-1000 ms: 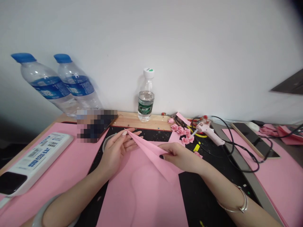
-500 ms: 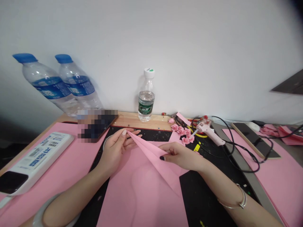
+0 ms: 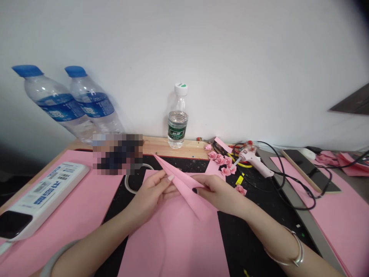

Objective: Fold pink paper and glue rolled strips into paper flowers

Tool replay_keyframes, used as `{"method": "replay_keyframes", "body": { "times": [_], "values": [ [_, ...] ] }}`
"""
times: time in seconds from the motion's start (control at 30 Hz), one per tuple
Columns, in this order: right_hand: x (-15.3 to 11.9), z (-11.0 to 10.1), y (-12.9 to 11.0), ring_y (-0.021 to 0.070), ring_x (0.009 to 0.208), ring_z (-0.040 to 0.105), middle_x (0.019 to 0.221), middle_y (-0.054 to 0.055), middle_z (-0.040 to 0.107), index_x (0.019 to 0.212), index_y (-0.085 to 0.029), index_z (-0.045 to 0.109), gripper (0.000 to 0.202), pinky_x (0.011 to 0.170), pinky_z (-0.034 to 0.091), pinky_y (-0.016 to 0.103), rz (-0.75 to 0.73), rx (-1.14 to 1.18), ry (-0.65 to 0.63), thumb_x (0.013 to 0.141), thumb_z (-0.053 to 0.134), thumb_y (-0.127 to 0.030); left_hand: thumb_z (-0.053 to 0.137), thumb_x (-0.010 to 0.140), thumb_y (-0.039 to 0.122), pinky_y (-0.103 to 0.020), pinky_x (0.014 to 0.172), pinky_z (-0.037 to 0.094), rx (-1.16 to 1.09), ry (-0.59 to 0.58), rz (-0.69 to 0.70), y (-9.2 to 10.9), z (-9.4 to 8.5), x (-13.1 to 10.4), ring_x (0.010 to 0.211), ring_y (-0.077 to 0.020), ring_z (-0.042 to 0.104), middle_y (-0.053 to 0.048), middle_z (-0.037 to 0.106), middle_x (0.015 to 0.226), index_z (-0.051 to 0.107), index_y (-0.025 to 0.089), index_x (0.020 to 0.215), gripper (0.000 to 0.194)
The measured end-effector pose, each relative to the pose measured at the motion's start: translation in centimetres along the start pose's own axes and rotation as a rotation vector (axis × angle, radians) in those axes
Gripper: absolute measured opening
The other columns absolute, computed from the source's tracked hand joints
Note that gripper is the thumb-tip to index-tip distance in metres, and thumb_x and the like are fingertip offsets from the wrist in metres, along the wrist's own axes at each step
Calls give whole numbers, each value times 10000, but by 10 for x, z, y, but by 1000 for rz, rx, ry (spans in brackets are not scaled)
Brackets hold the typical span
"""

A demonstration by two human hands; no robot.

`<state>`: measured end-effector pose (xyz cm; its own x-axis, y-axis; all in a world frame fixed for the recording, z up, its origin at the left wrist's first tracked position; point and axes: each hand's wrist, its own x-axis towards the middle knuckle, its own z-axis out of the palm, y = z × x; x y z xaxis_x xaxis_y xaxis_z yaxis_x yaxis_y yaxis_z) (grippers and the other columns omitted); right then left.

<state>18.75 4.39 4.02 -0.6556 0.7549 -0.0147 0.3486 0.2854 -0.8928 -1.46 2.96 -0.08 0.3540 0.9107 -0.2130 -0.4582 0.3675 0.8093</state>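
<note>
A folded piece of pink paper (image 3: 184, 184), narrowing to a sharp point at its far left end, is held above the work surface between both hands. My left hand (image 3: 157, 188) pinches its left edge, thumb on top and fingers beneath. At the right edge, my right hand (image 3: 211, 190) grips it between thumb and fingers. Below lies a large pink sheet (image 3: 184, 250) on a black mat (image 3: 248, 238). Several small pink paper roses (image 3: 220, 159) are grouped beyond my right hand, and a single rose (image 3: 241, 190) sits beside it.
A pink glue gun (image 3: 256, 163) with black cables lies at the right, near a phone (image 3: 311, 169) on pink sheets. A small water bottle (image 3: 177, 130) stands by the wall. Two large bottles (image 3: 96, 104) lean at left, behind a white device (image 3: 46, 196). A white ring (image 3: 128, 182) rests on the mat.
My left hand has slid from the paper's tip down along its left edge, toward my right hand. The tip now sticks out free, and the white ring and single rose show more.
</note>
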Motion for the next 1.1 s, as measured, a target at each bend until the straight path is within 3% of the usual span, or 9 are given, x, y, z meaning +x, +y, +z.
{"method": "replay_keyframes", "body": {
  "times": [0.23, 0.3, 0.37, 0.4, 0.5, 0.6, 0.73, 0.9, 1.1],
  "values": [
    [-8, 10, 0, 105, 562, 463, 626, -25, 535, 708, -168, 526, 202, 517, 319, 207, 153, -406, 72, 865, 419, -98, 598, 870, 334, -317, 831, 520, 125, 49, -59, -8, 6, -7, 854, -182, 684, -46, 719, 873, 633, 161, 876, 177],
    [-8, 3, 0, 109, 586, 486, 654, -11, 557, 738, -162, 535, 190, 531, 325, 208, 154, -467, 34, 874, 419, -98, 596, 857, 379, -288, 753, 531, 290, 59, -191, 2, 3, -8, 783, -172, 690, -45, 720, 817, 633, 160, 834, 223],
    [-9, -8, -1, 116, 599, 511, 673, 3, 582, 764, -160, 555, 191, 547, 335, 214, 153, -539, -32, 883, 417, -102, 569, 855, 414, -261, 600, 521, 568, -58, -362, 18, -3, -9, 659, -181, 686, -59, 708, 697, 635, 146, 732, 302],
    [-9, -13, -1, 119, 598, 525, 674, 7, 594, 768, -161, 566, 195, 549, 336, 216, 153, -578, -86, 887, 421, -107, 544, 860, 426, -260, 532, 500, 727, -77, -344, 26, -5, -10, 572, -179, 664, -50, 686, 626, 622, 150, 682, 337],
    [-6, -21, -1, 140, 651, 598, 734, 31, 652, 811, -166, 597, 188, 551, 334, 218, 170, -705, -191, 887, 439, -98, 550, 861, 364, -284, 592, 487, 1239, 76, 178, 38, -10, -10, 606, -172, 619, -25, 656, 640, 657, 167, 685, 285],
    [-2, -17, -1, 170, 698, 636, 773, 47, 677, 816, -168, 586, 163, 515, 300, 228, 158, -897, -195, 874, 464, -76, 556, 875, 240, -344, 842, 460, 1451, -109, 507, 30, -11, -3, 934, -205, 598, -43, 680, 1018, 685, 207, 1003, 185],
    [3, -7, -1, 183, 719, 644, 835, 42, 678, 842, -176, 565, 140, 489, 289, 238, 150, -1067, -169, 875, 474, -75, 480, 903, 125, -331, 820, 459, 1555, -241, 513, 14, -14, 11, 933, -204, 579, -52, 682, 1009, 703, 191, 982, 245],
    [-4, -6, 8, 180, 786, 634, 867, 44, 643, 874, -171, 566, 111, 552, 380, 240, 151, -1078, -80, 877, 486, -95, 513, 901, 184, -299, 740, 470, 1503, -228, 484, 13, -24, 21, 812, -181, 595, -45, 674, 871, 732, 213, 926, 222],
    [-23, -4, 20, 181, 819, 611, 906, 74, 643, 889, -161, 587, 181, 674, 470, 270, 122, -1058, 21, 873, 447, -48, 427, 933, 163, -318, 768, 474, 1530, -278, 629, 11, -29, 16, 846, -194, 580, -65, 665, 881, 708, 197, 954, 284]
  ]
}}
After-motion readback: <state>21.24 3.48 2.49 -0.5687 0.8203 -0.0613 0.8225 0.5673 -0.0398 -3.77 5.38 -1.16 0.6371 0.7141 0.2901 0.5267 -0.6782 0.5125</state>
